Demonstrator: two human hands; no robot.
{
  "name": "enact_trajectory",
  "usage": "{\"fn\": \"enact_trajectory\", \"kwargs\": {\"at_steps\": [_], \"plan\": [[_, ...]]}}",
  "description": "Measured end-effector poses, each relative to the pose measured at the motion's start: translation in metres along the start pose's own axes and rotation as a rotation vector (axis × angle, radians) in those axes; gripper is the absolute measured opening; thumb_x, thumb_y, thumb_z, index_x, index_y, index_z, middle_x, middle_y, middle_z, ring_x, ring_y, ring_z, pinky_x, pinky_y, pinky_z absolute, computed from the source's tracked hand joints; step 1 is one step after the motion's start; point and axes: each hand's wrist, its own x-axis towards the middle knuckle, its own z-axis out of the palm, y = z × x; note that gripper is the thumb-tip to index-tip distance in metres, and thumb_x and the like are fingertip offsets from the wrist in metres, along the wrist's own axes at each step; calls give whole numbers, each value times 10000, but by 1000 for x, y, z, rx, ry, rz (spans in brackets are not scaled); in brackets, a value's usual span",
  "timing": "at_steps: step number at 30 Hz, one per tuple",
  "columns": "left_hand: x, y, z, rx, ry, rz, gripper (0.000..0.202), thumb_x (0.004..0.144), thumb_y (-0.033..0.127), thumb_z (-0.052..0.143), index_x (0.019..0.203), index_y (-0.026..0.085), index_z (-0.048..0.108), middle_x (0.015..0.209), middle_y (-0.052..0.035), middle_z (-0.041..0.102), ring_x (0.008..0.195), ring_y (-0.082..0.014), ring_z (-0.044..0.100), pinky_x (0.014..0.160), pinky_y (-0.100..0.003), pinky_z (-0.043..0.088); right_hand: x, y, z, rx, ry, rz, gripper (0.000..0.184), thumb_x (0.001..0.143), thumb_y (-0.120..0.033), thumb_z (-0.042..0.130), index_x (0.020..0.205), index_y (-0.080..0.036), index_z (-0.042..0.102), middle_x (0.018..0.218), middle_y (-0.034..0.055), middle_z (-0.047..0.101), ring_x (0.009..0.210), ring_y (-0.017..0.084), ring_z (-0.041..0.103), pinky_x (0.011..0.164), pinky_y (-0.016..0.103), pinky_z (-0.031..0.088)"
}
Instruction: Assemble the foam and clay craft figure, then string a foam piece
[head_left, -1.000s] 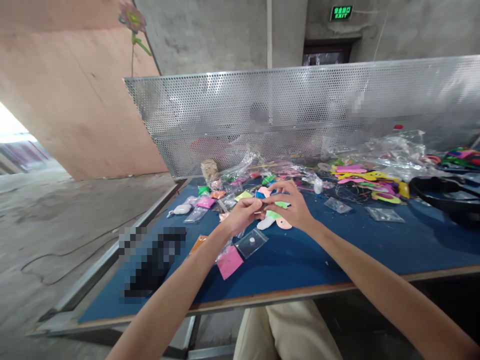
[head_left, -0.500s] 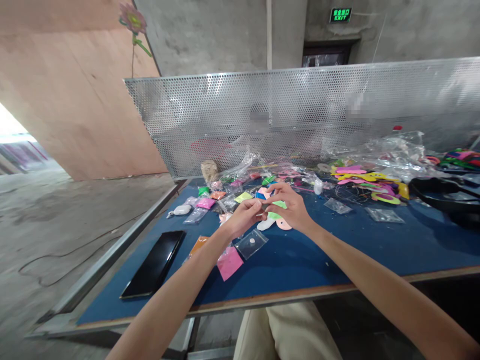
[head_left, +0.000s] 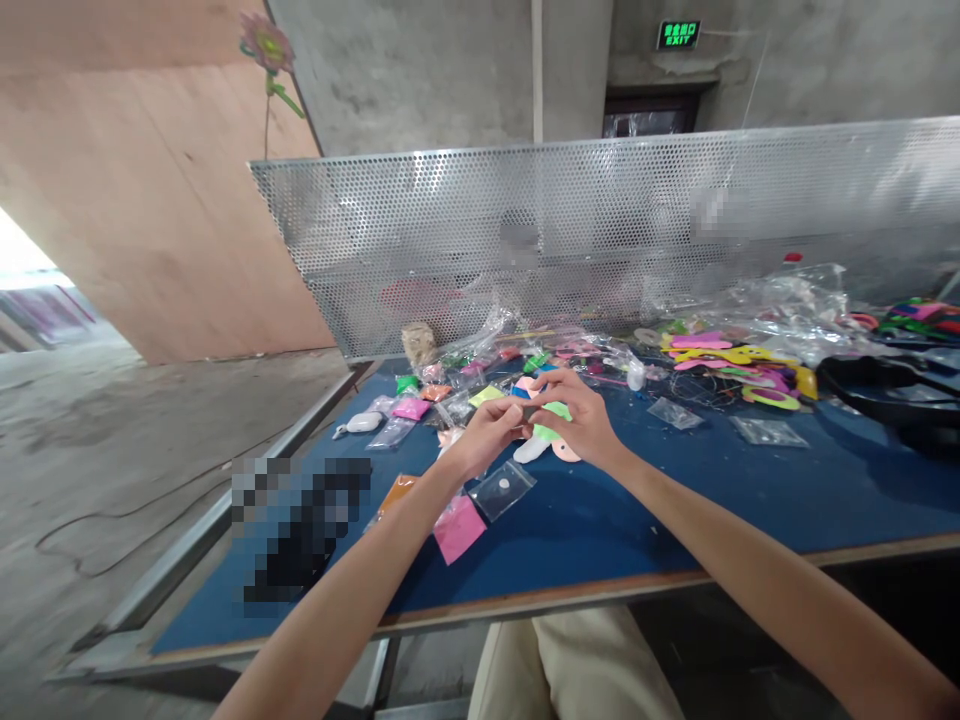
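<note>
My left hand [head_left: 491, 435] and my right hand [head_left: 579, 418] meet over the middle of the blue table. The fingers of both are closed in a pinch around something small between them, which the fingers mostly hide. Just beyond and beneath the right hand lie a light green piece [head_left: 553, 420], a white flat piece [head_left: 532, 450] and a peach round piece [head_left: 567, 451]. Nearer me, a small clear zip bag [head_left: 504, 487] with a white dot lies beside a pink square [head_left: 459, 528]. An orange packet [head_left: 396, 492] is partly covered by my left forearm.
Small coloured packets, among them a pink one [head_left: 411, 408], and a white earphone case [head_left: 364, 422] lie to the left. A pixelated dark object [head_left: 304, 535] lies near the left edge. Foam cutouts [head_left: 731, 352] and a black tray-like object [head_left: 892, 400] are right. A perforated metal panel [head_left: 450, 230] stands behind.
Both hands stay together in nearly the same place, with only slight finger movement. The view has shifted very slightly.
</note>
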Motion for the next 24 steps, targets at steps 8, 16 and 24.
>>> {"fn": "enact_trajectory", "kwargs": {"at_steps": [8,16,24], "plan": [[-1,0,-1,-25,-25,-46,485,714,518,787,1012,139,732,763,-41,586,699,-122,549,718,-276,442,0,-2,0,-43,10,-13,102,858,-327,700,954,-313,732,1100,44,598,1043,216,580,924,439,498],[-3,7,1,-38,-76,-93,472,682,459,831,1023,150,726,746,-43,606,721,-138,567,737,-280,440,0,-5,-1,-46,-14,-28,114,881,-304,673,983,-323,719,1101,38,597,1056,214,574,926,451,493],[-3,13,-5,33,-39,-51,413,749,505,756,944,141,762,777,-64,628,733,-150,570,754,-304,447,2,-4,-9,-190,-59,-147,171,911,-285,637,1045,-359,711,1120,31,589,1045,208,556,880,422,494]]}}
